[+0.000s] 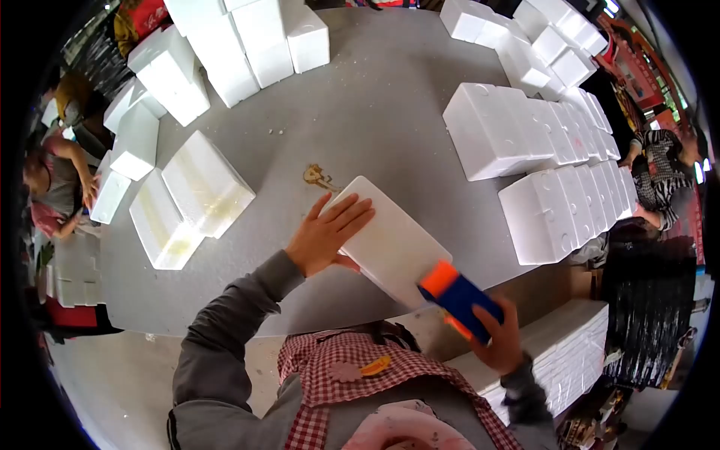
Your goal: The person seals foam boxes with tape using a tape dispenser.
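Observation:
A long white foam box (394, 236) lies at a slant near the table's front edge. My left hand (330, 232) holds its far left part, fingers stretched across the top and thumb against the near side. In my right hand (496, 334) is a blue and orange tape dispenser (459, 300), its orange end at the box's near right end. Whether tape is touching the box there I cannot make out. A tan, curled scrap (320, 177) rests on the table just beyond my left hand.
Two foam boxes with yellowish tape strips (206, 184) stand on the grey table (360, 97) at left. Stacked white boxes (247, 45) rise behind them. Rows of boxes (495, 127) line the right side. One person (60, 180) is at far left, another (664, 172) at far right.

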The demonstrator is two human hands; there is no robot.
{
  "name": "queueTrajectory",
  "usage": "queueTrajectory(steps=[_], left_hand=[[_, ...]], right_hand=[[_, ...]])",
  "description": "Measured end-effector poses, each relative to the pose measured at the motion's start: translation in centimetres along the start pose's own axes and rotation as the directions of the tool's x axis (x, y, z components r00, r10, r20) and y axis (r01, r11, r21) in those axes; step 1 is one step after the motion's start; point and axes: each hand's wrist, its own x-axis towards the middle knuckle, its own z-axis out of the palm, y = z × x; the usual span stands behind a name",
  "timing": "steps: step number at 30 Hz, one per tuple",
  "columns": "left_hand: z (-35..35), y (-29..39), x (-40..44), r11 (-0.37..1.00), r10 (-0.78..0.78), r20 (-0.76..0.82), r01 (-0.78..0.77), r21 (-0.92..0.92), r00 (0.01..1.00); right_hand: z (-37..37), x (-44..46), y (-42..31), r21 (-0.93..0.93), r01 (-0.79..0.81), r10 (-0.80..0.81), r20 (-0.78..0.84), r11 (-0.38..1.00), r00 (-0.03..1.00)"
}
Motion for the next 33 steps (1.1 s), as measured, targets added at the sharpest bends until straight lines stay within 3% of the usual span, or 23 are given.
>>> queueTrajectory(steps=[3, 5, 7, 8, 9, 10, 11, 12, 13, 15, 16, 18, 19, 21, 22, 23, 24, 26, 28, 29, 31, 33], left_hand=[[-0.1, -0.1, 1.6, 0.993, 0.022, 0.072, -0.031, 0.118, 0.997], [-0.5, -0.9, 4.9, 0.988, 0.093, 0.09, -0.103, 0.115, 0.992], [-0.6, -1.5, 8.4, 0.996, 0.059, 0.023, -0.06, 0.063, 0.998], [0.3, -1.6, 10.4, 0.988, 0.156, -0.07, -0.156, 0.009, 0.985], [1.3, -1.6, 12.3, 0.976, 0.218, -0.053, -0.217, 0.027, 0.974], [2.5, -1.5, 13.8, 0.959, 0.269, -0.119, -0.254, 0.123, 0.956], [3.6, -1.6, 15.1, 0.935, 0.324, -0.183, -0.284, 0.213, 0.928], [4.6, -2.0, 16.5, 0.935, 0.342, -0.254, -0.301, 0.187, 0.905], [5.6, -2.3, 17.1, 0.918, 0.388, -0.233, -0.35, 0.189, 0.892], [6.5, -2.6, 17.4, 0.98, 0.159, -0.126, -0.142, 0.137, 0.979], [6.1, -2.2, 17.4, 0.971, 0.2, -0.128, -0.18, 0.156, 0.971], [6.4, -0.9, 13.9, 0.955, -0.137, -0.132, 0.166, 0.245, 0.982], [5.9, 0.2, 10.9, 0.954, -0.119, -0.095, 0.14, 0.265, 0.988], [3.7, 2.2, 7.2, 0.839, -0.538, 0.093, 0.52, 0.161, 0.838], [4.2, 1.6, 6.3, 0.848, -0.52, 0.083, 0.501, 0.173, 0.85], [5.5, 0.5, 4.9, 0.948, -0.193, -0.123, 0.217, 0.233, 0.973], [6.4, 0.0, 3.2, 0.942, 0.165, -0.289, -0.064, 0.33, 0.943], [6.2, 0.3, 2.4, 0.963, 0.069, -0.23, -0.004, 0.27, 0.971], [5.9, 1.2, 2.9, 0.977, -0.013, -0.18, 0.051, 0.208, 0.984], [5.9, 1.9, 2.7, 0.981, -0.087, -0.169, 0.114, 0.157, 0.982], [6.0, 4.1, 1.4, 0.978, -0.167, -0.151, 0.183, 0.098, 0.974], [5.4, 7.1, 0.0, 0.939, -0.345, 0.017, 0.344, 0.02, 0.939]], right_hand=[[9.5, -9.1, 5.7, 0.149, -0.09, 0.127, -0.264, 0.985, 0.956], [14.0, -6.8, 6.1, 0.281, -0.102, 0.207, -0.375, 0.954, 0.903], [16.8, -3.6, 7.0, 0.464, -0.111, 0.348, -0.464, 0.879, 0.815], [16.3, -2.1, 7.7, 0.634, -0.104, 0.446, -0.408, 0.766, 0.796], [15.4, -0.9, 8.6, 0.777, -0.081, 0.525, -0.34, 0.624, 0.78], [14.2, 0.4, 9.0, 0.785, -0.072, 0.561, -0.372, 0.616, 0.739], [12.8, 1.4, 9.2, 0.902, -0.057, 0.599, -0.236, 0.428, 0.765], [12.4, 1.4, 8.9, 0.974, -0.045, 0.595, -0.099, 0.222, 0.797], [13.8, 0.6, 7.9, 0.977, -0.02, 0.628, -0.12, 0.212, 0.769], [18.5, -1.0, 3.9, 0.975, 0.212, 0.749, -0.187, 0.064, 0.635], [21.1, -1.7, 1.3, 0.954, 0.16, 0.728, -0.298, 0.254, 0.617], [23.4, -0.5, -3.6, 0.965, 0.211, 0.794, -0.25, 0.156, 0.555], [24.3, 0.6, -4.5, 0.968, 0.223, 0.817, -0.221, 0.116, 0.533], [22.9, 3.5, -0.8, 0.934, -0.002, 0.779, -0.298, 0.358, 0.552], [21.5, 5.0, 2.4, 0.953, -0.063, 0.787, -0.207, 0.297, 0.581], [21.1, 5.6, 4.1, 0.965, -0.135, 0.792, -0.101, 0.226, 0.602], [20.9, 5.2, 3.9, 0.967, -0.137, 0.801, -0.095, 0.216, 0.591], [19.5, 4.2, 2.4, 0.891, -0.155, 0.723, -0.234, 0.427, 0.65], [21.2, 0.2, -4.8, 0.946, 0.071, 0.804, -0.306, 0.315, 0.509], [24.0, -1.6, -7.4, 0.958, 0.045, 0.839, -0.269, 0.282, 0.473], [25.7, -3.3, -11.4, 0.94, -0.021, 0.815, -0.284, 0.34, 0.505], [25.4, -2.1, -12.9, 0.973, 0.065, 0.896, -0.227, 0.219, 0.38]])
